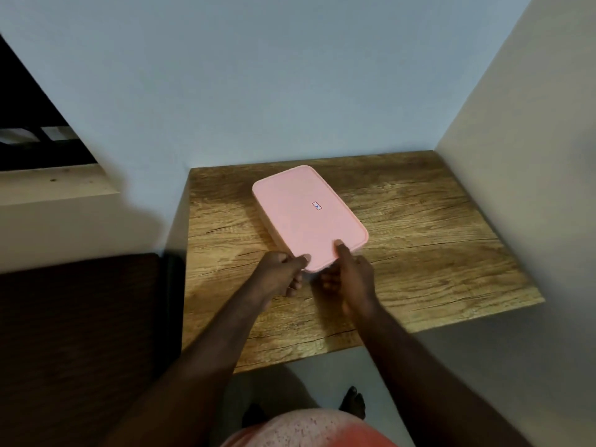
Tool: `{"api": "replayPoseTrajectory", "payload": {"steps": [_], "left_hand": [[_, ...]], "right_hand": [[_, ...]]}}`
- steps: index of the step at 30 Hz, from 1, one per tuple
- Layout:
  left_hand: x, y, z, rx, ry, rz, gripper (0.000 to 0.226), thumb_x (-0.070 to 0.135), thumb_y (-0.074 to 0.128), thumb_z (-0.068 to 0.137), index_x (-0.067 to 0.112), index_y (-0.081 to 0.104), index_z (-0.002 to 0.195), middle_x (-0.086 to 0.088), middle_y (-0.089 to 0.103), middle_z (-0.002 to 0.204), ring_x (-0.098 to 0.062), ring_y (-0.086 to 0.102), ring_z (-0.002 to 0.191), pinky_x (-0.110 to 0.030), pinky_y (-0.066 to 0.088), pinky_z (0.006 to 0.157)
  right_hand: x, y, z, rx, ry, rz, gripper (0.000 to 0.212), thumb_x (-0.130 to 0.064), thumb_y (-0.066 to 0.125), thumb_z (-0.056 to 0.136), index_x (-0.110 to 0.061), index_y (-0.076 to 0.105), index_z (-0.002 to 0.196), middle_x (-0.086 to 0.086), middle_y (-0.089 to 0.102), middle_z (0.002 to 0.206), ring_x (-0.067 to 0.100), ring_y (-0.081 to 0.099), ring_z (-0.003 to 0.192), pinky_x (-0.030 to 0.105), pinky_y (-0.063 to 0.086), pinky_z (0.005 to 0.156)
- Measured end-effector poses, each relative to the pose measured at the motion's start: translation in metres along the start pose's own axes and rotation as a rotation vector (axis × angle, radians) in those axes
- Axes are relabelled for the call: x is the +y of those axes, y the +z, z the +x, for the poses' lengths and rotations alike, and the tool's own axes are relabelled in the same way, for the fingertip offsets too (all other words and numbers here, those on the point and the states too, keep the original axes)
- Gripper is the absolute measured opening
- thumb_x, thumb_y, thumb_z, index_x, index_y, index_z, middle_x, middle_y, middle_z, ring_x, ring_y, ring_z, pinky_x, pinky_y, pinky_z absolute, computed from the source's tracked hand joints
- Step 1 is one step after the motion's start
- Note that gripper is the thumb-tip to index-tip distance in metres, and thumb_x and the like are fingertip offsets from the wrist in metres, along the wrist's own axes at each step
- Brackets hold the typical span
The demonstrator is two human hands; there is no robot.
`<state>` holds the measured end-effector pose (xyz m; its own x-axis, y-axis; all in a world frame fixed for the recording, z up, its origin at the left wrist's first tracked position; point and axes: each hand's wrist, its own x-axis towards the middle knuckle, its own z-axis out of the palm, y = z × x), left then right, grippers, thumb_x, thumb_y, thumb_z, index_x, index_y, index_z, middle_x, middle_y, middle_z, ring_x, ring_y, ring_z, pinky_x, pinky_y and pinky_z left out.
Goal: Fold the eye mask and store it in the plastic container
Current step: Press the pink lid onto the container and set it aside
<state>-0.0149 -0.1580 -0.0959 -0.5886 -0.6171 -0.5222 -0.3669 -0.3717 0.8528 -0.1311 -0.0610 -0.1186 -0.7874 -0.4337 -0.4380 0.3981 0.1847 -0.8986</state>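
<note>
Left hand [280, 272] and right hand [350, 279] are both pinching the near end of the pink plastic container [309, 217], thumbs on top, fingers curling beneath, likely pressing it shut or prying it open; it is sitting lidded on the wooden surface [435, 240]; eye mask is not showing, perhaps inside.

The container [306, 214] is sitting on the table [419, 253], left of its middle and toward the back wall [290, 91]. The left hand [277, 275] and right hand [351, 279] are holding its near end, side by side.
</note>
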Motion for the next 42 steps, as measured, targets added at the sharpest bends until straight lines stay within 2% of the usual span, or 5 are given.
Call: {"api": "replayPoseTrajectory", "payload": {"steps": [23, 31, 35, 38, 42], "left_hand": [[-0.015, 0.013, 0.001, 0.159, 0.069, -0.055, 0.031, 0.038, 0.069, 0.085, 0.01, 0.062, 0.073, -0.002, 0.058, 0.055, -0.015, 0.055, 0.047, -0.025, 0.043, 0.045], [0.007, -0.078, 0.025, 0.491, 0.056, -0.044, 0.049, 0.051, 0.075, 0.076, 0.005, 0.065, 0.092, -0.006, 0.062, 0.07, -0.019, 0.055, 0.053, -0.028, 0.046, 0.051], [0.021, -0.109, 0.026, 0.388, 0.027, 0.052, 0.04, 0.043, 0.075, 0.079, 0.007, 0.062, 0.085, -0.008, 0.061, 0.072, -0.018, 0.055, 0.057, -0.027, 0.045, 0.052], [0.026, -0.109, 0.022, 0.259, 0.07, 0.099, 0.028, 0.033, 0.068, 0.087, 0.008, 0.058, 0.081, -0.008, 0.061, 0.071, -0.018, 0.054, 0.058, -0.027, 0.041, 0.054], [0.017, -0.094, 0.02, 0.229, 0.051, 0.068, 0.024, 0.03, 0.064, 0.091, 0.008, 0.057, 0.084, -0.007, 0.059, 0.068, -0.016, 0.053, 0.054, -0.025, 0.039, 0.049]], "right_hand": [[-0.005, 0.006, -0.024, -0.227, 0.016, -0.165, 0.039, -0.037, 0.064, 0.092, -0.002, 0.07, 0.076, 0.012, 0.066, 0.06, 0.018, 0.057, 0.047, 0.022, 0.042, 0.043], [-0.036, -0.037, 0.017, -0.514, 0.05, -0.471, 0.035, -0.039, 0.066, 0.09, -0.007, 0.062, 0.077, 0.009, 0.062, 0.059, 0.017, 0.051, 0.046, 0.024, 0.039, 0.043], [-0.054, -0.051, 0.04, -0.573, 0.066, -0.573, 0.038, -0.04, 0.067, 0.088, -0.002, 0.065, 0.085, 0.01, 0.062, 0.062, 0.018, 0.053, 0.048, 0.025, 0.041, 0.045], [-0.066, -0.053, 0.051, -0.507, 0.082, -0.536, 0.04, -0.039, 0.07, 0.086, 0.0, 0.066, 0.095, 0.009, 0.061, 0.065, 0.017, 0.052, 0.052, 0.027, 0.041, 0.048], [-0.051, -0.035, 0.054, -0.172, 0.081, -0.191, 0.051, -0.034, 0.077, 0.081, 0.006, 0.062, 0.109, 0.012, 0.063, 0.073, 0.02, 0.059, 0.056, 0.031, 0.049, 0.051]]}}
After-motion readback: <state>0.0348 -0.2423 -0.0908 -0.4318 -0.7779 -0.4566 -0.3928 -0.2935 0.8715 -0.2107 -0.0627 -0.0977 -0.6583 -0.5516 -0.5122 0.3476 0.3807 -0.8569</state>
